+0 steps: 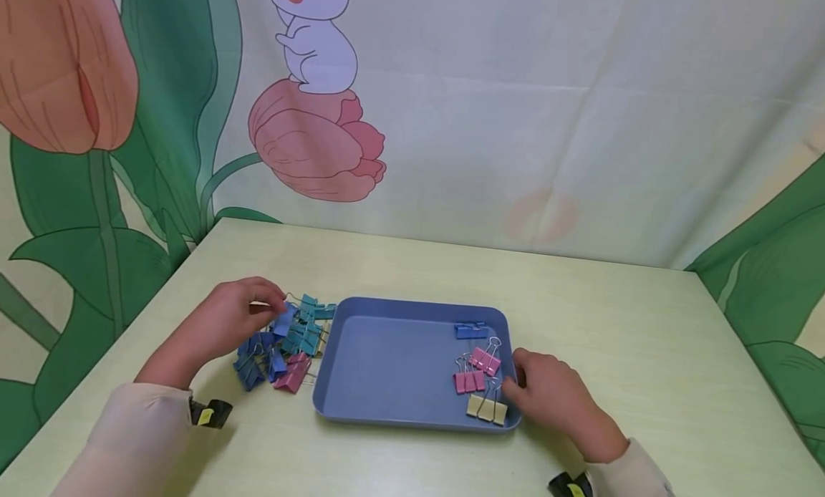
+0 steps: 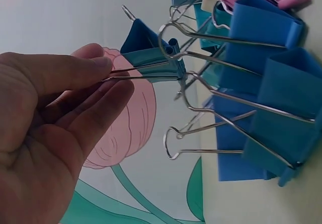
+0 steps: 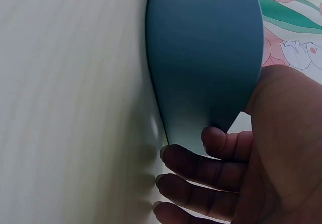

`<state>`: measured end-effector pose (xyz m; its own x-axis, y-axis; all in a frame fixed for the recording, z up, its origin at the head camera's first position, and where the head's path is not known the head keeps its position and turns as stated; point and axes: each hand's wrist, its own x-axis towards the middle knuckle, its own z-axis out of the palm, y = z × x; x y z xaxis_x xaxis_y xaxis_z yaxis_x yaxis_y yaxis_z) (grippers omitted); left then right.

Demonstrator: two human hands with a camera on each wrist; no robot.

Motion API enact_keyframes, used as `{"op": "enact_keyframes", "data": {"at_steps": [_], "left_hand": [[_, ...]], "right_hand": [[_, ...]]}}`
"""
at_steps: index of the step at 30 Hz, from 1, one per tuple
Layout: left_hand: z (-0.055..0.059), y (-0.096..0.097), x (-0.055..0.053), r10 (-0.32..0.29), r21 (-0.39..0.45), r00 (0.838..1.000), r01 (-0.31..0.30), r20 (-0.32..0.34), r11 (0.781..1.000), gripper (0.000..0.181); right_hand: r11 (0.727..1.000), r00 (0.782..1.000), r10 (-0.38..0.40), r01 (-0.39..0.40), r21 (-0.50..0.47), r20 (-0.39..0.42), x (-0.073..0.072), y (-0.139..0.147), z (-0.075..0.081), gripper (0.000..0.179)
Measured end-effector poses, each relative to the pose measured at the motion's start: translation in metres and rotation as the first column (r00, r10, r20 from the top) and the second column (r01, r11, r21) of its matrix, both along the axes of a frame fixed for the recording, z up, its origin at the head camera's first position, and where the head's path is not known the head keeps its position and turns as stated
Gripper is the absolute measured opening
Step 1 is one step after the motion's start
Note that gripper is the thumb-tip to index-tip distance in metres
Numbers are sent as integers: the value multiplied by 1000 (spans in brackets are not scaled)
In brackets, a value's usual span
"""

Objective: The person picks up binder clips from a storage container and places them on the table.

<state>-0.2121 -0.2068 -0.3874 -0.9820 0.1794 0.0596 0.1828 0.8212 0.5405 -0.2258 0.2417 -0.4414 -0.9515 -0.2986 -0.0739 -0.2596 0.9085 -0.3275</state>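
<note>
My left hand (image 1: 225, 321) pinches the wire handle of a blue binder clip (image 2: 143, 43) between thumb and fingers, over the left side of a pile. In the left wrist view the clip's folded body points away from the fingertips, next to other clips' wire loops. My right hand (image 1: 557, 393) grips the right edge of a blue-grey tray (image 1: 387, 361), thumb at the rim and fingers against the outer wall (image 3: 201, 48). Inside the tray's right side lie a blue clip (image 1: 472, 331), two pink clips (image 1: 469, 382) and a cream clip (image 1: 486, 409).
The pile left of the tray holds several teal clips (image 1: 303, 336), several blue clips (image 1: 250, 372), a pink clip (image 1: 293, 373) and a partly hidden cream clip (image 1: 323, 339). A printed curtain (image 1: 483, 124) hangs behind the pale table (image 1: 619, 318).
</note>
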Motion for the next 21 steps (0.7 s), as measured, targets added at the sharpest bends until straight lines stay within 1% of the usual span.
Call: {"op": "enact_keyframes", "data": {"at_steps": [6, 12, 15, 17, 21], "left_hand": [[-5, -4, 4, 14, 20, 1000, -14, 12, 1000, 14], [-6, -7, 5, 16, 49, 999, -19, 45, 999, 13], [-6, -7, 6, 20, 42, 998, -22, 57, 999, 12], [-6, -6, 6, 21, 26, 999, -22, 47, 999, 11], [-4, -5, 7, 27, -18, 1000, -27, 4, 999, 11]], "right_hand": [[1000, 1000, -3, 3, 2, 8, 0, 0, -1, 20], [1000, 1000, -4, 4, -1, 6, 0, 1, -2, 19], [1000, 1000, -4, 4, 0, 9, 0, 1, -2, 19], [1000, 1000, -5, 5, 1, 12, 0, 1, -1, 20], [1000, 1000, -6, 6, 3, 15, 1, 0, 0, 19]]}}
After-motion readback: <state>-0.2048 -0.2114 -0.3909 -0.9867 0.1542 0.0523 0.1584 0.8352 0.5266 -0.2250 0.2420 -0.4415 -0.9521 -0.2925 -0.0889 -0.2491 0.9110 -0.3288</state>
